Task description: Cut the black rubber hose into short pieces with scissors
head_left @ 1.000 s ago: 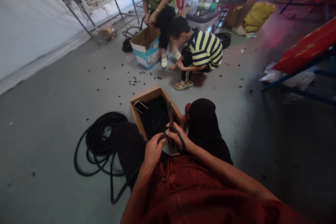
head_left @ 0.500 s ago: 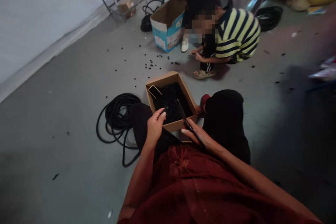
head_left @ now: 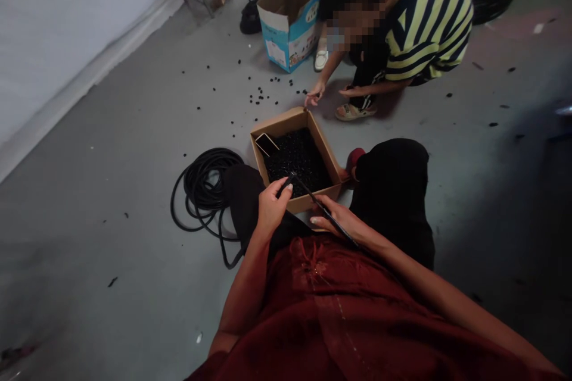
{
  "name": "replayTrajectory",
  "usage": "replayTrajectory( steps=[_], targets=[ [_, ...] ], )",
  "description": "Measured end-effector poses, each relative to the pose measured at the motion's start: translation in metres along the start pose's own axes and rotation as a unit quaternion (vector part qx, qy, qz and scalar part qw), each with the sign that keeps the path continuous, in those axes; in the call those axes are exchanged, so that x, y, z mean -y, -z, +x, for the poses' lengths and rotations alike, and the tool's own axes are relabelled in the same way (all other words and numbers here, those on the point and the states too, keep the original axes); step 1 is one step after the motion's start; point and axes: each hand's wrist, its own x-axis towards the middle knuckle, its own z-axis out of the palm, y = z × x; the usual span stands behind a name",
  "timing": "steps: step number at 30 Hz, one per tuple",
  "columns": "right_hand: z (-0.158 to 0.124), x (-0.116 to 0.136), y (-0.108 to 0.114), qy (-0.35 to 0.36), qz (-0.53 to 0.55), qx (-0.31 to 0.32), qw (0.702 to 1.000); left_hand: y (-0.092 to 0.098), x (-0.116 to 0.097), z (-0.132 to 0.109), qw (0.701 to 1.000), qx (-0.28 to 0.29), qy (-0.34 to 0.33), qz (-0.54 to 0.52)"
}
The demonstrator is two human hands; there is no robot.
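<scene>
The left hand (head_left: 272, 205) has its thumb and fingers pinched on a black tube (head_left: 286, 183), and only a short, dark bit of it peeks out at the top. The right hand (head_left: 337, 218) is curled around long, thin, dark scissors (head_left: 328, 213), with the thumb a little apart. Their pointy tip is right by the end of the tube, but I cannot tell if they touch or how wide the blades are. The tube end is above the near side of a brown cardboard box (head_left: 281, 121), which has straight sides and lots of small, shiny black bits (head_left: 301, 152) inside. A flat black piece with pale edges (head_left: 267, 144) leans in its far left corner (it looks like a tiny picture frame). On the smooth gray floor (head_left: 134, 143), beside the left knee, lies a round, loopy pile of black hose (head_left: 209, 178).
</scene>
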Motion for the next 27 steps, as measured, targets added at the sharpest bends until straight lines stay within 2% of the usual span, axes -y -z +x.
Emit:
replayTrajectory(
  steps=[7, 16, 27],
  targets=[
    [0.003, -0.003, 0.001, 0.016, -0.04, -0.014, 0.999, -0.005, 0.003, -0.002, 0.998, 0.019, -0.047, 0.044],
    [0.004, -0.005, 0.004, 0.004, -0.078, 0.006, 0.997, -0.011, 0.003, -0.003, 0.988, 0.018, -0.087, 0.123],
    [0.007, -0.01, 0.003, 0.038, -0.046, 0.021, 0.998, -0.012, 0.003, -0.003, 0.972, 0.043, -0.131, 0.188]
  ],
)
